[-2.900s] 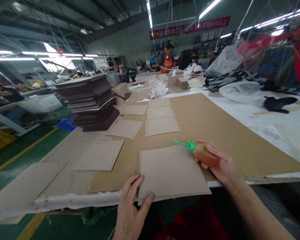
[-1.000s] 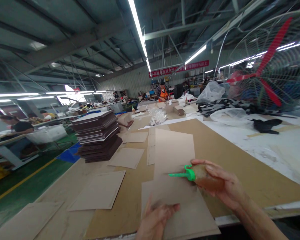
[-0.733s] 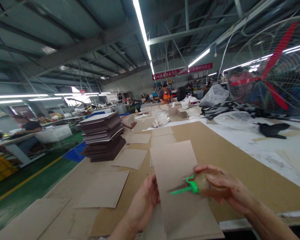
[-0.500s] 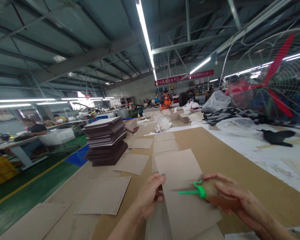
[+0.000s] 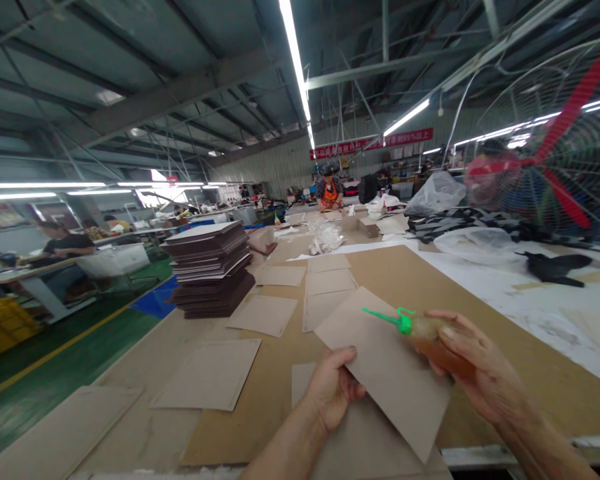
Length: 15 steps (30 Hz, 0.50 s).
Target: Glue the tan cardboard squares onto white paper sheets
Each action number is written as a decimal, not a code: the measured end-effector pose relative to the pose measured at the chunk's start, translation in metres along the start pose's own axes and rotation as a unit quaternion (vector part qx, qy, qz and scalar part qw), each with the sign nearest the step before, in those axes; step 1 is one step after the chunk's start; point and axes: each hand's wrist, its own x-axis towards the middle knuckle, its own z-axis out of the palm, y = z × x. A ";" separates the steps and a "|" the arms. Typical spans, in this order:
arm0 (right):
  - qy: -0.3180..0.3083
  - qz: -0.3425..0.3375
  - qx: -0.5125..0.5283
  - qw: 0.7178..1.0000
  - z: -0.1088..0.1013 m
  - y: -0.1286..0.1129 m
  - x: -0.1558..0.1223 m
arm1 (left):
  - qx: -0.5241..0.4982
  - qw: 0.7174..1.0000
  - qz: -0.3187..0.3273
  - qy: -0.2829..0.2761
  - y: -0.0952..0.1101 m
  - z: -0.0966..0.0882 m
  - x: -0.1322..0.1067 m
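A beige rectangular sheet (image 5: 380, 367) is tilted above the table, its left edge pinched by my left hand (image 5: 335, 387), thumb on top. My right hand (image 5: 473, 360) is wrapped around a squeeze bottle (image 5: 433, 337) of amber liquid with a green nozzle cap. The nozzle points left over the far part of the sheet; whether its tip touches cannot be seen. Under the held sheet lie more beige sheets (image 5: 350, 440), partly hidden by it and my left forearm.
Several beige sheets (image 5: 210, 373) lie on the brown table (image 5: 400, 273) to the left and ahead. A tall stack of dark brown boards (image 5: 210, 267) stands at the left edge. A large red-bladed fan (image 5: 545, 153) is at right; a person in an orange apron (image 5: 330, 192) is across.
My left hand has moved right and turned the sheet counterclockwise. The bottle in my right hand has moved up and away, its nozzle now angled toward the sheet's far corner.
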 end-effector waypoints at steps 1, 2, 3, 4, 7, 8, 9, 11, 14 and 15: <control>0.008 -0.010 -0.022 1.000 0.003 0.000 0.001 | -0.003 1.000 0.005 -0.003 -0.003 0.003 0.000; 0.018 -0.019 -0.053 0.998 0.007 0.001 0.003 | -0.003 1.000 0.012 -0.006 -0.005 0.005 0.001; 0.026 -0.027 -0.093 0.995 0.010 0.002 0.004 | -0.003 1.000 0.021 -0.008 -0.006 0.007 0.001; 0.031 -0.040 -0.139 0.989 0.014 0.003 0.005 | -0.001 1.000 0.029 -0.010 -0.007 0.008 0.000; 0.024 -0.130 -0.263 0.956 0.023 0.007 0.008 | 0.009 0.999 0.049 -0.018 -0.009 0.009 -0.001; 0.017 -0.175 -0.291 0.940 0.027 0.009 0.008 | 0.012 0.998 0.055 -0.022 -0.010 0.008 -0.001; 0.010 -0.220 -0.312 0.924 0.029 0.010 0.009 | 0.016 0.998 0.062 -0.025 -0.011 0.007 -0.002; -0.003 -0.293 -0.342 0.893 0.034 0.011 0.009 | 0.022 0.996 0.077 -0.031 -0.013 0.006 -0.003; -0.027 -0.350 -0.371 0.860 0.039 0.011 0.009 | 0.033 0.994 0.097 -0.045 -0.015 0.005 -0.004; -0.036 -0.362 -0.377 0.852 0.041 0.011 0.008 | 0.037 0.993 0.102 -0.049 -0.015 0.006 -0.005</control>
